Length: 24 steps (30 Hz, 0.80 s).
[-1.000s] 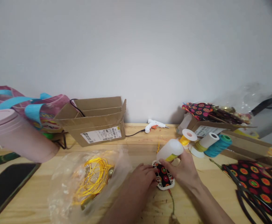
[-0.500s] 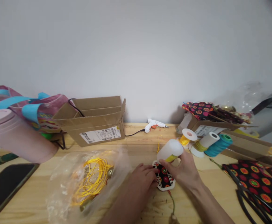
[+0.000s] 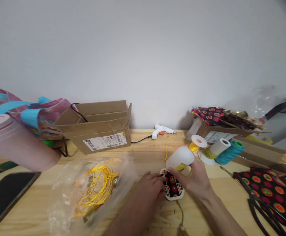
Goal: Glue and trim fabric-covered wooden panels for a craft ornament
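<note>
While the left hand (image 3: 150,187) rests at the near left side of the little white frame (image 3: 174,198), the right hand (image 3: 198,182) holds a white bottle (image 3: 179,157) over its far end. The frame lies flat on the worktop (image 3: 143,154), between the two hands, with dark, bright-dotted cloth (image 3: 174,187) inside it. Its long way runs from the far left to the near right, so it is a bit slanted. The left hand is nearer to its left edge and the right hand is nearer to its right edge.

The left fingers are a little bent and touch the frame, but I cannot tell if they pinch it. The right hand is closed around the bottle, with the thumb on the near side. The bottle leans, with its round end up and to the right. I cannot see its tip.

A clear plastic bag (image 3: 59,200) to the left has a tangle of yellow string (image 3: 102,191) in it, with a round metal bit (image 3: 115,181) by the string. Behind the bag is an open brown box (image 3: 78,139). A black cord hangs over its side, and I cannot see what is deep inside. The box on the right (image 3: 204,130) is heaped with dotted cloth (image 3: 210,114) and shiny bits. Just in front of it are a yellow thread spool (image 3: 199,141) and a blue-green one (image 3: 230,153).
</note>
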Each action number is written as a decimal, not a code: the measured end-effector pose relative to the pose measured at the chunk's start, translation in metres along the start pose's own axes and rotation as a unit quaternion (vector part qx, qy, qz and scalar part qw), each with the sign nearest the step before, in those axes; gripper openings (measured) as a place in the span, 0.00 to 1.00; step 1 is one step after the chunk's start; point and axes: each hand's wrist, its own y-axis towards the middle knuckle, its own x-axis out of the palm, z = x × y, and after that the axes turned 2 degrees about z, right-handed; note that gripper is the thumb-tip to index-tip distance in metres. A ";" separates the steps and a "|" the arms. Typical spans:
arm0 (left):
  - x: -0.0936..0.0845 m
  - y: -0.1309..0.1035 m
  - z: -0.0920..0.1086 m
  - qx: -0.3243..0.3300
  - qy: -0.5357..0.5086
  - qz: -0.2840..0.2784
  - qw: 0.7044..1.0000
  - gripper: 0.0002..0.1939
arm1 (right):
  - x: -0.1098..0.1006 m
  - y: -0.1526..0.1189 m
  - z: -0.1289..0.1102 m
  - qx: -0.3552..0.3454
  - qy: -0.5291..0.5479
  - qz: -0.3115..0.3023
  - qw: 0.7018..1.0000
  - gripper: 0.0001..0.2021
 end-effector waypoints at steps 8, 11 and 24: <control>0.003 -0.001 -0.003 0.001 0.022 0.005 1.000 0.08 | 0.000 0.000 0.008 0.082 0.099 0.038 0.991 0.17; 0.005 -0.003 -0.006 0.006 0.010 0.016 1.000 0.07 | -0.005 0.005 0.011 0.152 0.271 0.123 0.943 0.20; 0.007 0.033 -0.012 -0.026 0.048 0.111 0.992 0.11 | -0.002 0.011 0.016 0.188 0.477 0.213 0.831 0.22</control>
